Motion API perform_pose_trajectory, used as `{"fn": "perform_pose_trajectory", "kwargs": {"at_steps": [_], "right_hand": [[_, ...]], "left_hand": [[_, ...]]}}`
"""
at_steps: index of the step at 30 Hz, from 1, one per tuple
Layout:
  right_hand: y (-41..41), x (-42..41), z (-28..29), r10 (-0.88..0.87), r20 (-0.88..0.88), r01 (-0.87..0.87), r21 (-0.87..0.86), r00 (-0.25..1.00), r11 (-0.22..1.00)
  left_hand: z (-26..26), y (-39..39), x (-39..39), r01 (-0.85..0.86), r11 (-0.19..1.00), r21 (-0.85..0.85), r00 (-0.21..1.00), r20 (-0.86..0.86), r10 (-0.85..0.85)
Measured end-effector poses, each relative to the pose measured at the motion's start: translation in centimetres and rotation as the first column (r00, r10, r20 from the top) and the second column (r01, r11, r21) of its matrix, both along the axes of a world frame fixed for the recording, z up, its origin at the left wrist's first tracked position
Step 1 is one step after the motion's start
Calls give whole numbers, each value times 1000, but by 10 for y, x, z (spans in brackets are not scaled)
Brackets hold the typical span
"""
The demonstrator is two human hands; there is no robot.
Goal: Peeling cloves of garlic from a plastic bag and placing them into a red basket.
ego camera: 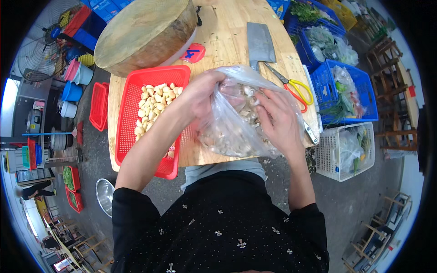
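Note:
A clear plastic bag of unpeeled garlic and loose skins lies at the near edge of the wooden table. My left hand grips its upper left rim and holds the mouth apart. Inside the mouth, my right hand has its fingertips at a whitish piece of garlic; whether they pinch it is unclear. Left of the bag, partly behind my left forearm, a red plastic basket holds many peeled garlic cloves.
Behind the basket rests a thick round wooden chopping block. A cleaver, scissors with red and yellow handles and a dark-and-white knife handle lie on the right. Crates of vegetables stand beyond the table's right edge; a steel bowl is at lower left.

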State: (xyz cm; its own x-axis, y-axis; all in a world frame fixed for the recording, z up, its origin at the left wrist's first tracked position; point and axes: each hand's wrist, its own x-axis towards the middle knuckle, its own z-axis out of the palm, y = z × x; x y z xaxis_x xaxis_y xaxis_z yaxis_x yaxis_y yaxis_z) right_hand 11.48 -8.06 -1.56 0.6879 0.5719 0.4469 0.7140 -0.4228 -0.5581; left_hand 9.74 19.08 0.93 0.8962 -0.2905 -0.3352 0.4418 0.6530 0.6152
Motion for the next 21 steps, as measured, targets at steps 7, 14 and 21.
{"fn": "perform_pose_trajectory", "kwargs": {"at_steps": [7, 14, 21], "right_hand": [[0, -6, -5, -3, 95, 15, -130, 995, 991], [18, -16, 0, 226, 93, -207, -177, 970, 962], [4, 7, -13, 28, 17, -21, -315, 999, 949]], "left_hand": [[6, 10, -29, -332, 412, 849, 890, 427, -161], [14, 5, -75, -486, -382, 786, 819, 257, -513], [23, 1, -92, -462, -511, 724, 715, -37, -698]]}}
